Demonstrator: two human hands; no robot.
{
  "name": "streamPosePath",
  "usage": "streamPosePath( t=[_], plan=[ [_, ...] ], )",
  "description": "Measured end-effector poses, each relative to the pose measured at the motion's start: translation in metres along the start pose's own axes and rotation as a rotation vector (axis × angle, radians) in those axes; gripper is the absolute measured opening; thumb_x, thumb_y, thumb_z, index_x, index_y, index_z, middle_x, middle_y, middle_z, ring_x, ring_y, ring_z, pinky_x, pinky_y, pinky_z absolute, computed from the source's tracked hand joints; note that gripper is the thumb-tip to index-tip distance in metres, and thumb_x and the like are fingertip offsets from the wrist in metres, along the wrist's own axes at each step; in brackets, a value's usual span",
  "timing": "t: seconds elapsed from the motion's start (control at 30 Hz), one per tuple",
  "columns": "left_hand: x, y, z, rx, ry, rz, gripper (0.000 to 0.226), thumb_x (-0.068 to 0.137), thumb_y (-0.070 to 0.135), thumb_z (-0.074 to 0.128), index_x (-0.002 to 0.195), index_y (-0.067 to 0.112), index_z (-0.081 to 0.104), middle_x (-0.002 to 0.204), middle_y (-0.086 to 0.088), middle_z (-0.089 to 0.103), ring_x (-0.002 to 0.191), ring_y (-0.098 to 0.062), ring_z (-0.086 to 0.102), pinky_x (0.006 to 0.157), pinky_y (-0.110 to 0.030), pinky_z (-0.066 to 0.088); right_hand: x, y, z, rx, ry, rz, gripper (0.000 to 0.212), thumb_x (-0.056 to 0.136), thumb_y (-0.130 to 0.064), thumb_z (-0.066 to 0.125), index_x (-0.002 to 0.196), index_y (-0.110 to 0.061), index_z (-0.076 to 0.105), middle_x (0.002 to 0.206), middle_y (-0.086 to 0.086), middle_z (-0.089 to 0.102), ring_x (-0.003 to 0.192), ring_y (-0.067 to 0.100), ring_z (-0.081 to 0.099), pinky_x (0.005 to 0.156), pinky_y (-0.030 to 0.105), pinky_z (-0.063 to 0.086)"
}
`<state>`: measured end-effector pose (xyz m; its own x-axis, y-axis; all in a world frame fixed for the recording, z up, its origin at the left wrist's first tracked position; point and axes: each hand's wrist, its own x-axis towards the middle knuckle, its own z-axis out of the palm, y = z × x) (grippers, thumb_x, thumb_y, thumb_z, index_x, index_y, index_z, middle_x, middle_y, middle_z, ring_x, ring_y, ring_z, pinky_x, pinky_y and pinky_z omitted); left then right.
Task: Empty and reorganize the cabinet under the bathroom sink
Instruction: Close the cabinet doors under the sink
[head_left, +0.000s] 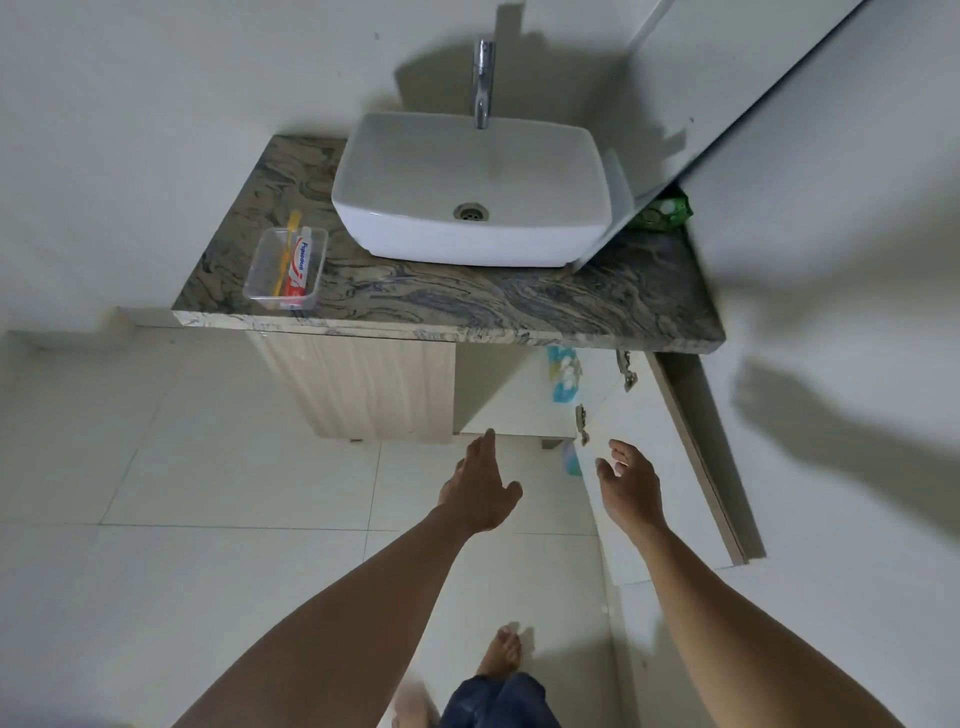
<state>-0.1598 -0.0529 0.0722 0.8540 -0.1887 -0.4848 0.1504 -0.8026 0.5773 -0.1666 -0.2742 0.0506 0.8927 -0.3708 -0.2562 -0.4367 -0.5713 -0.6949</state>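
Left hand: your left hand (480, 488) reaches toward the cabinet opening, above the floor tiles just in front of it. Its grip is apart, fingers straight, with nothing in it.
Right hand: your right hand (631, 486) is raised in front of the inner face of the open door (654, 415). Its grip is apart, fingers loosely curved, and it holds nothing.
Cabinet: the cabinet (363, 384) sits under the counter (467, 301). Its left door is closed and its right door is swung out toward you.
Inside: a blue packet (563, 374) stands at the right of the opening, near the upper hinge (627, 370). A pale blue thing (570, 460) low down is half hidden by the door edge, and you cannot tell what it is.
Counter: a white basin (467, 182) sits on it, below a chrome tap (483, 83).
Tray: a clear tray (260, 288) left of the basin holds an orange toothbrush (288, 249) and a toothpaste tube (298, 267).
Far right: a green packet (667, 210) is partly hidden behind a white panel.
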Motion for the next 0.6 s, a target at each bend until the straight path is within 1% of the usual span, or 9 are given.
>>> streamPosePath(
  t=[0.1,0.23,0.3,0.37,0.4,0.47,0.53,0.57,0.6],
  plan=[
    [-0.006,0.025,0.021,-0.007,-0.029,0.021,0.09,0.095,0.041,0.057,0.159,0.017,-0.002,0.166,-0.004,0.011,0.148,-0.03,0.026,0.114,-0.049,0.033,-0.004,0.017,-0.029,-0.033,0.026,0.019,0.04,0.099,-0.022,0.058,0.137,-0.011,0.052,0.14,0.009,0.057,0.127,0.026,0.056,0.106,0.039,0.044],
    [0.003,0.063,0.045,-0.015,-0.045,0.037,0.088,0.095,0.043,0.055,0.158,0.018,-0.001,0.164,-0.006,0.016,0.147,-0.03,0.027,0.113,-0.049,0.034,0.014,0.037,-0.061,-0.032,0.033,0.037,0.041,0.099,-0.019,0.057,0.138,-0.011,0.052,0.141,0.008,0.055,0.129,0.025,0.054,0.107,0.039,0.044],
    [0.014,0.087,0.062,-0.029,-0.061,0.037,0.087,0.095,0.042,0.055,0.158,0.019,0.0,0.163,-0.006,0.02,0.146,-0.03,0.03,0.112,-0.049,0.035,0.03,0.047,-0.077,-0.016,0.021,0.05,0.041,0.099,-0.019,0.055,0.139,-0.013,0.051,0.144,0.007,0.053,0.131,0.024,0.052,0.106,0.035,0.043],
    [0.027,0.111,0.082,-0.046,-0.075,0.022,0.085,0.095,0.042,0.055,0.158,0.019,0.002,0.161,-0.007,0.025,0.144,-0.03,0.032,0.112,-0.05,0.036,0.05,0.058,-0.091,-0.039,0.02,0.049,0.041,0.101,-0.02,0.053,0.141,-0.014,0.05,0.145,0.005,0.052,0.132,0.024,0.051,0.101,0.029,0.042],
    [0.034,0.121,0.091,-0.054,-0.083,0.013,0.085,0.095,0.042,0.055,0.158,0.019,0.003,0.16,-0.007,0.027,0.143,-0.03,0.033,0.112,-0.05,0.036,0.059,0.059,-0.098,-0.058,0.022,0.053,0.041,0.101,-0.02,0.052,0.141,-0.013,0.05,0.145,0.006,0.052,0.131,0.025,0.051,0.1,0.028,0.041],
    [0.047,0.144,0.116,-0.08,-0.114,-0.02,0.082,0.096,0.043,0.054,0.158,0.018,0.006,0.159,-0.007,0.031,0.143,-0.03,0.035,0.112,-0.049,0.036,0.078,0.067,-0.11,-0.096,0.004,0.056,0.035,0.101,-0.016,0.049,0.134,-0.007,0.055,0.137,0.012,0.058,0.126,0.03,0.054,0.098,0.03,0.042],
    [0.06,0.164,0.142,-0.1,-0.149,-0.048,0.078,0.097,0.045,0.053,0.157,0.017,0.011,0.159,-0.006,0.032,0.144,-0.03,0.035,0.112,-0.048,0.035,0.099,0.075,-0.116,-0.125,-0.029,0.029,0.029,0.101,-0.011,0.047,0.124,0.0,0.06,0.122,0.019,0.065,0.115,0.035,0.06,0.092,0.031,0.044],
    [0.064,0.171,0.154,-0.11,-0.171,-0.065,0.076,0.097,0.046,0.052,0.157,0.017,0.015,0.159,-0.006,0.034,0.143,-0.03,0.036,0.112,-0.047,0.037,0.108,0.078,-0.116,-0.146,-0.053,0.02,0.031,0.101,-0.012,0.048,0.127,0.001,0.059,0.122,0.019,0.066,0.115,0.035,0.06,0.094,0.031,0.044],
    [0.07,0.179,0.167,-0.126,-0.192,-0.078,0.073,0.097,0.046,0.051,0.156,0.016,0.019,0.157,-0.006,0.037,0.142,-0.029,0.038,0.111,-0.046,0.039,0.117,0.081,-0.117,-0.173,-0.08,0.026,0.035,0.101,-0.014,0.048,0.133,-0.001,0.056,0.127,0.017,0.064,0.119,0.034,0.059,0.097,0.032,0.044]
  ],
)
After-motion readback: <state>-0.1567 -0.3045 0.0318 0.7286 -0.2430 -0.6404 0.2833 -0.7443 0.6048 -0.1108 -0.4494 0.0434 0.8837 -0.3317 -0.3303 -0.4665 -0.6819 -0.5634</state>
